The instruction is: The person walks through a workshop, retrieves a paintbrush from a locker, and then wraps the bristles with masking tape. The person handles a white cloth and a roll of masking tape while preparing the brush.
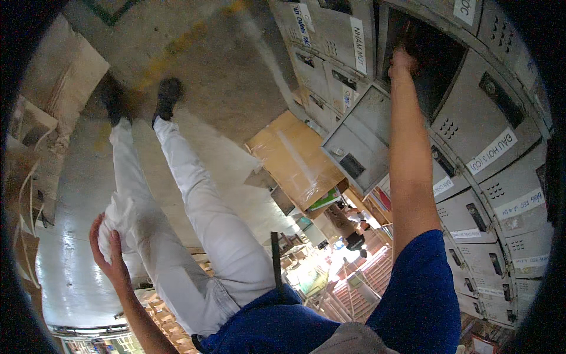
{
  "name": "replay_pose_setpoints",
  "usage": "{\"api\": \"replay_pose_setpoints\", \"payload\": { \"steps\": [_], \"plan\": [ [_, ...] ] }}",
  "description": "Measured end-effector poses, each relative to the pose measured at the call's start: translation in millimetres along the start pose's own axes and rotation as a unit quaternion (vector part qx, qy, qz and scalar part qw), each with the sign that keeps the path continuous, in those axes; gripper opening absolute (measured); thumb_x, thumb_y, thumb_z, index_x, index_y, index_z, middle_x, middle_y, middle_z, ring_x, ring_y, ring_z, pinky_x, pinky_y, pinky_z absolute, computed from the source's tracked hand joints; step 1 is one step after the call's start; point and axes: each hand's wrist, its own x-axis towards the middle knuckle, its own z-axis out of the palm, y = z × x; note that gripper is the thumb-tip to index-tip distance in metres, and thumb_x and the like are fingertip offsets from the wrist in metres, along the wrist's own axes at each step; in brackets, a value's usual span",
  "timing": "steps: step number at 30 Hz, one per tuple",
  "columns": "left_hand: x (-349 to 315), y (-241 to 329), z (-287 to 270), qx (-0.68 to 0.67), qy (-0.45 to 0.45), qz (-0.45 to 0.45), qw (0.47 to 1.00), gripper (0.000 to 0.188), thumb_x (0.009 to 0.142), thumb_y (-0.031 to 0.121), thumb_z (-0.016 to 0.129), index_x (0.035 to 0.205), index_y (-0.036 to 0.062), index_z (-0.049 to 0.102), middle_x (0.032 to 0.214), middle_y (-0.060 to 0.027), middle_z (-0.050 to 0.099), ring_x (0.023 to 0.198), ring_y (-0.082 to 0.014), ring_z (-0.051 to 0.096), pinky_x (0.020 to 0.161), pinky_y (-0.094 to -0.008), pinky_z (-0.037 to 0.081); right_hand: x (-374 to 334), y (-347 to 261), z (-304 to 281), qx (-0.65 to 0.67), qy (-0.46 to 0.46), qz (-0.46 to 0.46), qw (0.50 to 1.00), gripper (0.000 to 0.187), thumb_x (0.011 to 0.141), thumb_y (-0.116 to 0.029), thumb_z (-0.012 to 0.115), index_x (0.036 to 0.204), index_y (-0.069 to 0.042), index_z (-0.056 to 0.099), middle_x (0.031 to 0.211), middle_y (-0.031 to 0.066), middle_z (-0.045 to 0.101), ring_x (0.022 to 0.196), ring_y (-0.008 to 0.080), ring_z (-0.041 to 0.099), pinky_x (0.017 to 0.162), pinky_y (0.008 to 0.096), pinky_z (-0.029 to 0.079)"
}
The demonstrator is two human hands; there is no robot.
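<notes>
My right arm reaches up into an open grey metal locker compartment (pixel 433 68). My right hand (pixel 402 62) is just inside its dark opening; the fingers are in shadow, and whether they hold anything cannot be made out. The compartment's swung-out grey door (pixel 361 137) stands to the left of my forearm. Low on the left, my left hand (pixel 110 259) has its thumb and fingers around a crumpled white bundle (pixel 119 213), which looks like cloth or thin plastic. It is in front of my white trouser leg.
Grey lockers with labelled doors (pixel 474 127) run along the right. A taped cardboard box (pixel 295 159) stands beside them, with a shelf of papers (pixel 377 203) nearby. Brown cardboard (pixel 73 76) lines the left edge. Another person (pixel 355 241) is in the background.
</notes>
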Motion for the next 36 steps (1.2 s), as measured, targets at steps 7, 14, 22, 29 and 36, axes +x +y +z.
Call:
{"api": "replay_pose_setpoints", "payload": {
  "steps": [7,14,22,29,36],
  "plan": [
    [37.8,41.8,45.8,-0.12,-0.02,-0.042,0.992,0.043,0.099,0.018,0.066,0.139,0.0013,0.059,0.14,-0.0116,0.06,0.133,-0.0242,0.052,0.117,-0.0386,0.036,-31.9,25.1,-15.9,0.313,-0.127,-0.022,0.941,0.025,0.102,-0.02,0.064,0.122,-0.008,0.055,0.109,0.0083,0.061,0.093,0.0212,0.063,0.076,0.0346,0.054],
    [56.4,114.8,84.6,-0.111,-0.121,0.041,0.986,0.043,0.095,0.018,0.072,0.134,0.0033,0.063,0.136,-0.0105,0.064,0.132,-0.0223,0.054,0.116,-0.0372,0.036,-282.1,76.8,-76.3,0.554,-0.238,0.106,0.79,0.015,0.106,-0.019,0.061,0.118,-0.014,0.052,0.096,0.0037,0.059,0.083,0.0147,0.055,0.074,0.0312,0.047],
    [78.2,185.4,123.7,-0.085,-0.208,0.188,0.956,0.039,0.089,0.018,0.078,0.127,0.0087,0.071,0.135,-0.0138,0.063,0.131,-0.0283,0.056,0.113,-0.0408,0.04,-399.4,93.7,-76.7,0.574,-0.374,0.148,0.713,0.029,0.104,-0.019,0.064,0.128,-0.016,0.048,0.094,0.0048,0.059,0.085,0.0168,0.056,0.076,0.0337,0.046],
    [99.7,203.6,172.2,-0.032,-0.25,0.258,0.933,0.045,0.088,0.027,0.081,0.13,0.0136,0.071,0.14,-0.0182,0.054,0.132,-0.0356,0.053,0.111,-0.0449,0.042,-420.7,93.5,-64.9,0.565,-0.466,0.261,0.629,0.025,0.108,-0.038,0.055,0.112,-0.014,0.06,0.071,-0.0045,0.043,0.065,0.0106,0.04,0.065,0.0281,0.035],
    [107.6,203.5,231.8,-0.09,-0.287,0.199,0.932,0.05,0.089,0.038,0.081,0.124,0.0037,0.072,0.137,-0.0179,0.055,0.13,-0.0339,0.054,0.108,-0.0415,0.044,-435.5,129.7,-56.1,0.505,-0.514,0.491,0.49,0.038,0.104,-0.05,0.052,0.104,-0.014,0.065,0.06,-0.0061,0.039,0.051,0.0103,0.035,0.052,0.0296,0.033]
  ]
}}
